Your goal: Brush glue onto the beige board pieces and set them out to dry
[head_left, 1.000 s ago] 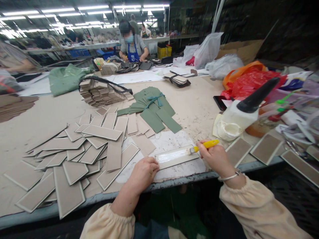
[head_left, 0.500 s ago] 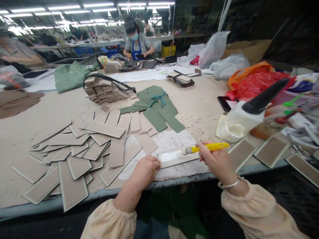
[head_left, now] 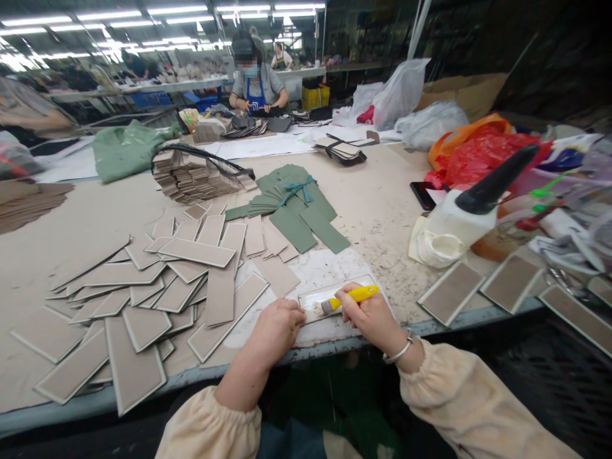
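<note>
My right hand (head_left: 370,317) grips a brush with a yellow handle (head_left: 362,293). Its pale bristles touch a flat rectangular panel (head_left: 339,287), whose surface has a wet, shiny streak. At the panel's left end, the closed fingers of my left hand (head_left: 282,322) pinch its edge. The panel lies on a white sheet (head_left: 342,262) at the table's front edge. To the left spreads a loose heap of beige rectangular pieces with pale borders (head_left: 136,376). Green strips tied with a ribbon (head_left: 291,229) rest behind the panel.
A white bottle with a black spout (head_left: 459,223) stands on the right beside a roll of tape (head_left: 438,247). Bordered pieces (head_left: 452,292) overhang the front edge there. Bundled beige pieces (head_left: 191,175) lie farther back. Across the table a co-worker (head_left: 258,86) sits.
My right hand has moved left and toward me along the panel with the brush. My left hand stays at the panel's left end. The whole view has shifted slightly.
</note>
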Tool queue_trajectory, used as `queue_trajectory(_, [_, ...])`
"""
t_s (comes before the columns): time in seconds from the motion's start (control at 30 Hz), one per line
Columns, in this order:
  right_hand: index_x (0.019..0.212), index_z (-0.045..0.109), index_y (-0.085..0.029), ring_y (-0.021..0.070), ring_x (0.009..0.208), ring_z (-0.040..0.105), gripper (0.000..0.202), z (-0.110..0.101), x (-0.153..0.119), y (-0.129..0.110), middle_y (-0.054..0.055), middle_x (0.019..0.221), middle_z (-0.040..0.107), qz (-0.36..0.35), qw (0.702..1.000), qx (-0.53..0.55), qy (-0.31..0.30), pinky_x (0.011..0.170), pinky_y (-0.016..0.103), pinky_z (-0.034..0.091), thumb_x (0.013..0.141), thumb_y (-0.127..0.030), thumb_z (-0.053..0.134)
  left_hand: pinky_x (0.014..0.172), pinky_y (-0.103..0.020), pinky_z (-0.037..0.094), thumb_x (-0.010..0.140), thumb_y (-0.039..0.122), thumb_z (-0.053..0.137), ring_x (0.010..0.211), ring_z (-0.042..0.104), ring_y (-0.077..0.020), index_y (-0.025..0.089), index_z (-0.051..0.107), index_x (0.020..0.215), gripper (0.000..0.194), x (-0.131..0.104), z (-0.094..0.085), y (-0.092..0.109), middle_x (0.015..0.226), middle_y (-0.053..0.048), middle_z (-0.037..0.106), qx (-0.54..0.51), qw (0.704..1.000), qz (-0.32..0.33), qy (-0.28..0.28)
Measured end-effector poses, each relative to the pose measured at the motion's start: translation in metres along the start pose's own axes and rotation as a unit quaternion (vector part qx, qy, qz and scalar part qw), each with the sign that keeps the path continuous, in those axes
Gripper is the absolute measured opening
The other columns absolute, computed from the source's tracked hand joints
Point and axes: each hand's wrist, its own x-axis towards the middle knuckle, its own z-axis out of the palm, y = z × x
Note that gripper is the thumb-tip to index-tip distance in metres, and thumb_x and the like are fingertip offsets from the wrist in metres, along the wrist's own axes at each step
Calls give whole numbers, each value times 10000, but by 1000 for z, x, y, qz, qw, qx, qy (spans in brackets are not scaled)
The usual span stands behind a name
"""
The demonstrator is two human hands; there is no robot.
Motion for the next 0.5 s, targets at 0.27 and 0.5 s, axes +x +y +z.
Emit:
queue_trajectory(0.27, [653, 579, -224, 178, 515, 618, 338, -53, 9, 9, -9, 475, 588, -34, 974, -202, 99, 583, 278, 451, 874, -419, 413, 792, -255, 481, 844, 119, 530, 863, 632, -157, 212, 736, 735, 251, 0, -1, 3, 918, -31, 699, -4, 1000, -15, 5])
queue_trajectory(0.5, [859, 575, -216, 137, 413, 547, 319, -25, 0, -5, -30, 505, 589, 19, 997, 24, 67, 431, 246, 420, 902, -501, 441, 735, -267, 466, 853, 162, 552, 820, 586, -163, 208, 739, 735, 226, 1, -1, 3, 876, -53, 634, 29, 999, -18, -5])
